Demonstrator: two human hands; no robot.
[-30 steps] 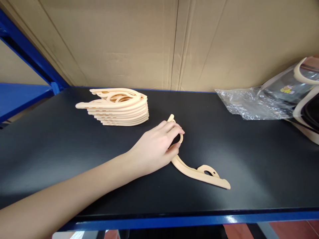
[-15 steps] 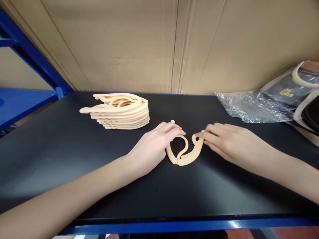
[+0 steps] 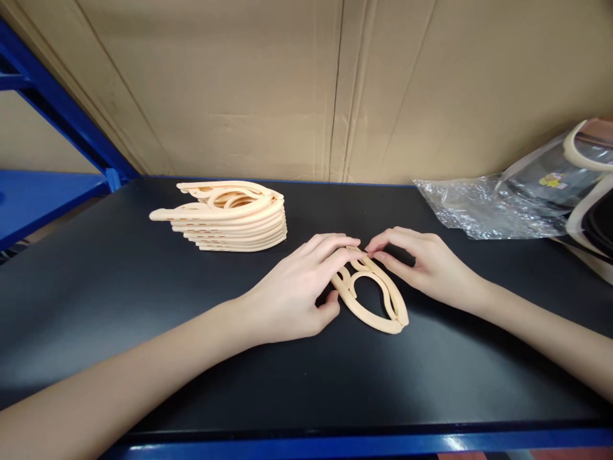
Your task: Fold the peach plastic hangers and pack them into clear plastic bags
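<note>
A cream folding clothes hanger (image 3: 360, 317) lies on the black tabletop (image 3: 297, 383), its two arms folded close together and its pointed end towards me. My left hand (image 3: 306, 281) lies over its far left end, fingers across the top and thumb at the near side, closed on it. At the far tip of the same hanger, my right hand (image 3: 421, 262) has thumb and forefinger drawn together on the plastic. The fingers hide part of that end, hook included. Left of my hands stands a neat stack of matching folded hangers (image 3: 234, 227).
Clear plastic packaging (image 3: 483, 204) lies at the back right, beside a transparent bag with cream trim (image 3: 541, 185). Brown cardboard (image 3: 230, 96) stands behind the table. A blue metal frame (image 3: 71, 121) rises at the left, and a blue edge (image 3: 306, 445) runs along the front.
The hanger's two arms, spread apart before, now lie folded together. It has turned so its pointed end is further right. My right hand has moved left, close to my left hand.
</note>
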